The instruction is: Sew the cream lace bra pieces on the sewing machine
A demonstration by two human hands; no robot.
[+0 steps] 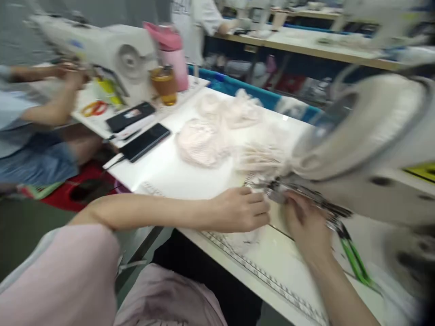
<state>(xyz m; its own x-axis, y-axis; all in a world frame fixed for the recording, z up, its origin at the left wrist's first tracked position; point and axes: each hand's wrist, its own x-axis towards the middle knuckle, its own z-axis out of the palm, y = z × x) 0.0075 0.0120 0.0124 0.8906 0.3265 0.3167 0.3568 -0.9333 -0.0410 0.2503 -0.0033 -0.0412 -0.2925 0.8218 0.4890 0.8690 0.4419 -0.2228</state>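
Observation:
My left hand [243, 210] is closed, its fingers curled down beside the presser foot area [272, 188] of a white sewing machine [367, 131]. Whatever lies under those fingers is hidden. On the other side of the foot, my right hand [309, 226] has its fingers bent inward; the tips are blurred and partly covered by the machine's metal parts. Just behind the foot lies a bundle of pale strips [258, 158]. Green-handled snips [355, 258] rest against the machine bed, right of my right hand.
Pale fabric piles [202, 142] lie on the white table [163, 176]. Two phones [146, 141], a tea glass [165, 86], a pink bottle [173, 59] and orange scissors [94, 108] stand or lie at left. A co-worker [37, 113] sits at another sewing machine [102, 50]. A ruler strip [265, 274] edges the table front.

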